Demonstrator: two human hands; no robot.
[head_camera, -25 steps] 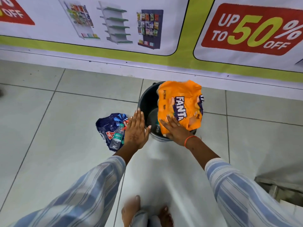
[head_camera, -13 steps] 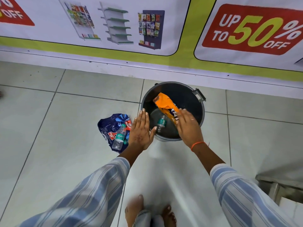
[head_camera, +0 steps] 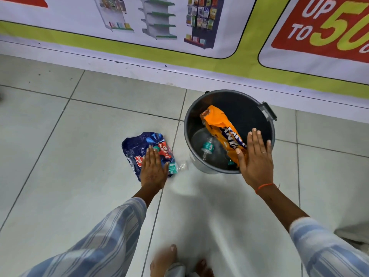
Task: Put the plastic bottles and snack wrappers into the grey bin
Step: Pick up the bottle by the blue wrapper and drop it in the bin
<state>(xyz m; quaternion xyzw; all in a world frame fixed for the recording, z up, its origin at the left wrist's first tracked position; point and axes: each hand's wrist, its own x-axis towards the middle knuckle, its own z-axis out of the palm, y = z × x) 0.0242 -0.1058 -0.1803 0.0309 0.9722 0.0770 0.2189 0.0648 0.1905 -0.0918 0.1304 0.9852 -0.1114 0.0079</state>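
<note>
Both hands were flat and unclenched: the left hand [head_camera: 152,168] lay on the blue snack wrapper [head_camera: 139,150] and small plastic bottle [head_camera: 176,166] on the floor tiles [head_camera: 60,156], while the right hand [head_camera: 257,158] hovered at the grey bin [head_camera: 268,124] rim, grasping nothing. Inside lay the orange Fanta wrapper [head_camera: 219,126] and a clear bottle [head_camera: 207,146]. The blue wrapper looked light, crinkly and slippery; bunching it around the bottle should grip best.

Head camera looks steeply down, close above floor [head_camera: 79,156].

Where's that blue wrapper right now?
The blue wrapper lies on the floor tiles left of the grey bin, under the left hand, beside a small bottle.
</note>
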